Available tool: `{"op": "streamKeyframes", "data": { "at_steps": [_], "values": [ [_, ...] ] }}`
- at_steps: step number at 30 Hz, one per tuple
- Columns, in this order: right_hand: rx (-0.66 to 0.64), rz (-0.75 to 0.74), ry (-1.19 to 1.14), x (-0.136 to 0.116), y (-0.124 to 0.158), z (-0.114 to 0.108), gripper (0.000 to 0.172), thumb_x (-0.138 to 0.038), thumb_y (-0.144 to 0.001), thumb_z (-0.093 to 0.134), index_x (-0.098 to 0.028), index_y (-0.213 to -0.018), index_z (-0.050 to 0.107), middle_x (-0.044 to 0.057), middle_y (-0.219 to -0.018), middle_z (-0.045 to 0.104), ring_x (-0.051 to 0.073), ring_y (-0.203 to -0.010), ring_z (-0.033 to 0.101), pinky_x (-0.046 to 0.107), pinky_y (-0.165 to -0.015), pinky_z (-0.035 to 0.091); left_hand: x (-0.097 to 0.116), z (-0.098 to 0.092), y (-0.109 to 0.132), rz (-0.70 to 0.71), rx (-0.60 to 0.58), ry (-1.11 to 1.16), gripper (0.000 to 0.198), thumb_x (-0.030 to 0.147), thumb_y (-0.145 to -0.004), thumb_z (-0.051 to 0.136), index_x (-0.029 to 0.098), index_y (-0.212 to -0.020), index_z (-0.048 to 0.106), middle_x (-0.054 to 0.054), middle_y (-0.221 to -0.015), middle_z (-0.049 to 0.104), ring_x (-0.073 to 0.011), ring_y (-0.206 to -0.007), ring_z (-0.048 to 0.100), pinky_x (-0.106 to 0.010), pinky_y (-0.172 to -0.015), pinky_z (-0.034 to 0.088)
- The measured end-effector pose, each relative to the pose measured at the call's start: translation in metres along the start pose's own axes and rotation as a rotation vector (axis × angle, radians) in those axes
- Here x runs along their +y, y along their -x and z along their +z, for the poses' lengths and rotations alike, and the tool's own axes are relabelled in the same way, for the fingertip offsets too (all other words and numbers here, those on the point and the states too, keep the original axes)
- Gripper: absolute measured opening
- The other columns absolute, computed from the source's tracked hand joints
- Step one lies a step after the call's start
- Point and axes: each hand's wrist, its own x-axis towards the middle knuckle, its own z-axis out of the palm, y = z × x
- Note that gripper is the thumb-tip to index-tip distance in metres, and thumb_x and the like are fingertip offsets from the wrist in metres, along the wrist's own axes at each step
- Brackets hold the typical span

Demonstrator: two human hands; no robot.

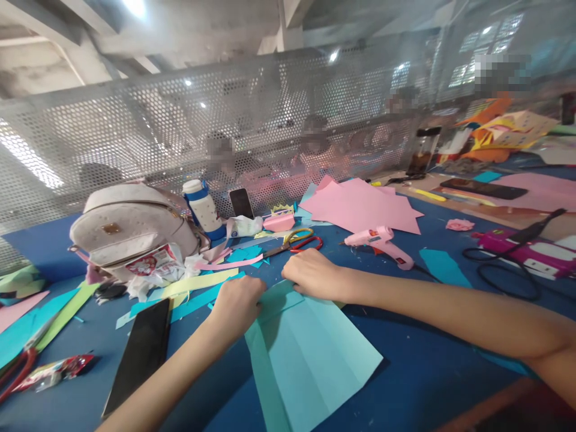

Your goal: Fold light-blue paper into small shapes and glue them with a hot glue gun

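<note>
A light teal sheet of paper (310,354) with fold creases lies on the blue table (423,372) in front of me. My left hand (238,303) is curled and presses on the sheet's far left edge. My right hand (312,275) is curled too and pinches the far edge just to the right of it. The fingertips of both hands are tucked under, out of sight. Scissors with yellow and red handles (299,240) lie just beyond my right hand.
A pink glue gun (382,243) lies right of the scissors, with pink paper (360,207) behind it. A black phone (141,351) lies at the left. A white bag (128,228), a bottle (203,209) and paper scraps stand further back. A perforated metal screen (135,132) bounds the table.
</note>
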Motion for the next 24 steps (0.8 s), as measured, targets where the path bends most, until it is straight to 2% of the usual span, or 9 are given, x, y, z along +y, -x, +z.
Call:
{"op": "streamKeyframes", "data": {
  "at_steps": [3, 8, 14, 17, 24],
  "values": [
    [0.024, -0.018, -0.021, -0.001, 0.001, 0.000, 0.014, -0.019, -0.079, 0.064, -0.014, -0.090, 0.070, 0.012, -0.090, 0.073, 0.027, -0.088, 0.068, 0.027, -0.059, 0.037, 0.000, 0.003, -0.001, 0.011, 0.017, 0.021, 0.021, 0.019, -0.083, 0.056, 0.022, -0.100, 0.067, -0.008, -0.102, 0.072, -0.0286, -0.102, 0.067, -0.034, -0.081, 0.050],
    [0.049, -0.037, -0.038, -0.005, 0.001, 0.007, 0.013, -0.016, -0.080, 0.060, -0.013, -0.087, 0.070, 0.012, -0.088, 0.073, 0.027, -0.086, 0.068, 0.028, -0.060, 0.037, 0.005, 0.008, -0.006, 0.003, 0.023, 0.044, 0.016, 0.024, -0.084, 0.056, 0.023, -0.096, 0.066, -0.006, -0.100, 0.073, -0.0258, -0.098, 0.068, -0.030, -0.075, 0.051],
    [0.055, -0.060, -0.033, -0.004, 0.000, 0.009, 0.012, -0.013, -0.080, 0.058, -0.012, -0.084, 0.069, 0.012, -0.085, 0.072, 0.026, -0.085, 0.068, 0.029, -0.059, 0.034, 0.007, 0.007, -0.007, -0.012, 0.015, 0.030, 0.012, 0.024, -0.083, 0.056, 0.021, -0.088, 0.066, -0.010, -0.094, 0.073, -0.0290, -0.093, 0.070, -0.033, -0.073, 0.051],
    [0.050, -0.069, -0.033, -0.001, 0.001, 0.008, 0.011, -0.016, -0.081, 0.059, -0.013, -0.086, 0.069, 0.012, -0.085, 0.072, 0.026, -0.085, 0.068, 0.028, -0.057, 0.032, 0.003, 0.005, -0.005, -0.005, 0.008, 0.029, 0.014, 0.024, -0.084, 0.056, 0.021, -0.092, 0.066, -0.010, -0.098, 0.072, -0.0289, -0.097, 0.068, -0.034, -0.076, 0.051],
    [0.047, -0.065, -0.017, -0.004, 0.002, 0.012, 0.021, 0.000, -0.075, 0.053, -0.011, -0.084, 0.068, 0.013, -0.084, 0.071, 0.024, -0.081, 0.067, 0.029, -0.059, 0.032, -0.002, 0.005, -0.003, 0.020, -0.023, 0.033, 0.023, 0.016, -0.081, 0.056, 0.021, -0.100, 0.067, -0.010, -0.103, 0.071, -0.0298, -0.103, 0.066, -0.036, -0.083, 0.050]
  ]
}}
